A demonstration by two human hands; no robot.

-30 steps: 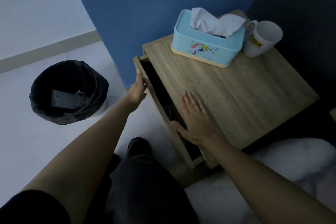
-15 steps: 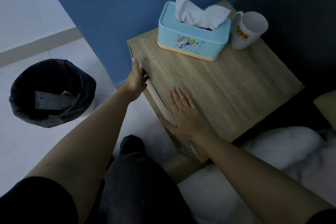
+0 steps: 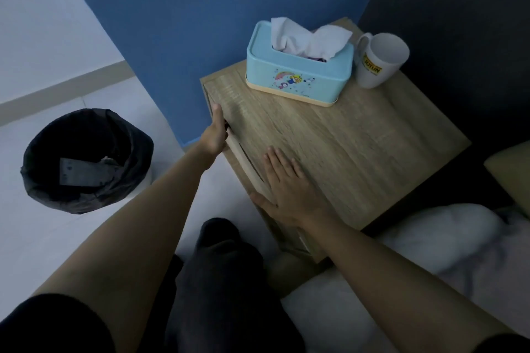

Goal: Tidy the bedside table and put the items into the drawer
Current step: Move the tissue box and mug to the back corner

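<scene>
The wooden bedside table (image 3: 358,146) stands against a blue wall. Its drawer front (image 3: 246,167) sits pushed in, only its top edge showing at the table's left side. My left hand (image 3: 215,132) presses against the far end of the drawer front, fingers together. My right hand (image 3: 286,189) lies flat on the tabletop near the front edge, with the thumb hooked over the drawer front. A light blue tissue box (image 3: 298,66) with tissue sticking out and a white mug (image 3: 378,59) stand at the back of the tabletop. The drawer's inside is hidden.
A bin lined with a black bag (image 3: 86,160) stands on the pale floor to the left, a flat dark item inside it. White bedding (image 3: 430,266) lies at the lower right, a pillow corner (image 3: 513,175) at the right edge. My dark-clothed knee (image 3: 223,266) is below the table.
The drawer, open a second ago, has slid shut under my left hand's push. My right hand stayed on the tabletop edge. The camera view shifted.
</scene>
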